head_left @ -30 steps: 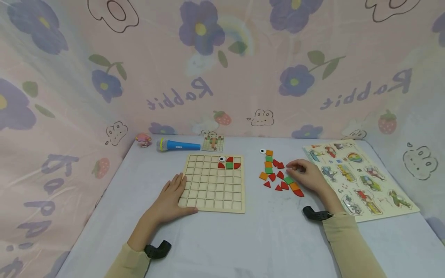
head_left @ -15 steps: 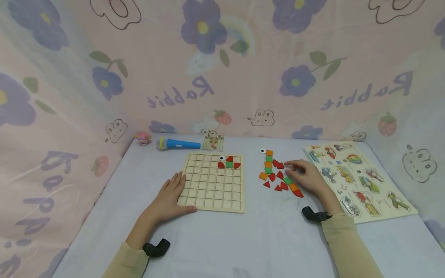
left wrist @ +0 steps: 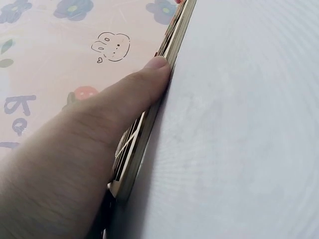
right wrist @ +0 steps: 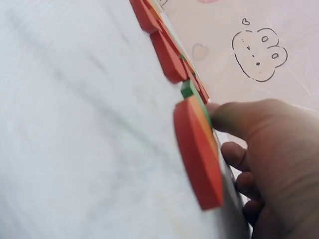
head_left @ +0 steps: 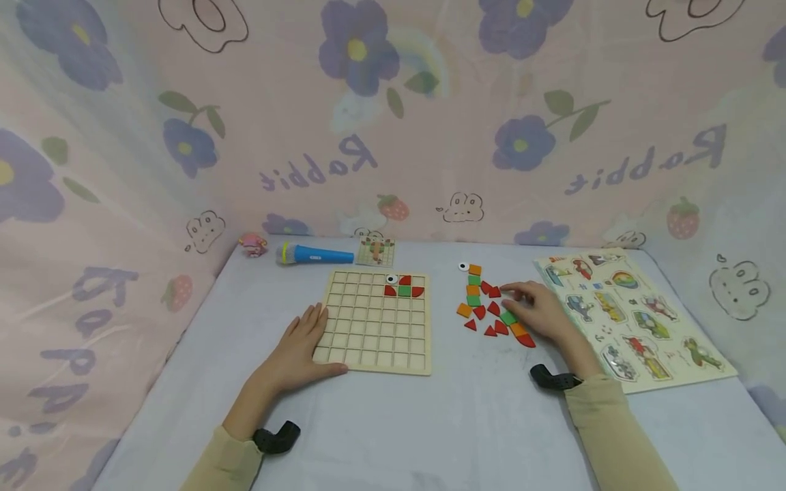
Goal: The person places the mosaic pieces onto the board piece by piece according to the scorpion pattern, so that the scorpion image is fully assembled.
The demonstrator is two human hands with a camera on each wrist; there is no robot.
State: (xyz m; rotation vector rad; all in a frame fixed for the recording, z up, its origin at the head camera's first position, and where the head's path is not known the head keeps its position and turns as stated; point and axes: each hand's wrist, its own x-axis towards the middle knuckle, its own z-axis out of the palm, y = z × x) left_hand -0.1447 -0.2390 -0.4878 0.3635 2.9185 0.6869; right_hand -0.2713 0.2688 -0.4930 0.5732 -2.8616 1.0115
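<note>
On the table lies a square wooden grid board [head_left: 372,324]. A white eye disc [head_left: 391,279], a green square [head_left: 404,291] and several red pieces [head_left: 417,292] sit in its upper right cells. My left hand [head_left: 291,354] rests on the board's lower left corner, fingers along the left side and thumb at the front edge. To the right of the board, my right hand [head_left: 536,310] is at a cluster of loose tiles. Its index fingertip is right at a red tile [head_left: 495,292], and its thumb overlaps a green tile [right wrist: 188,88] beside a red rounded piece [right wrist: 198,154].
Orange squares [head_left: 475,270], green squares and several red triangles lie loose between board and right hand. A picture puzzle board [head_left: 638,320] lies at right. Behind the grid board are a blue toy microphone [head_left: 319,256], a pattern card [head_left: 376,252] and a pink figurine [head_left: 253,244].
My right hand's index finger has extended slightly toward the red tile and its thumb has come apart from it. The left hand stays at the board's corner.
</note>
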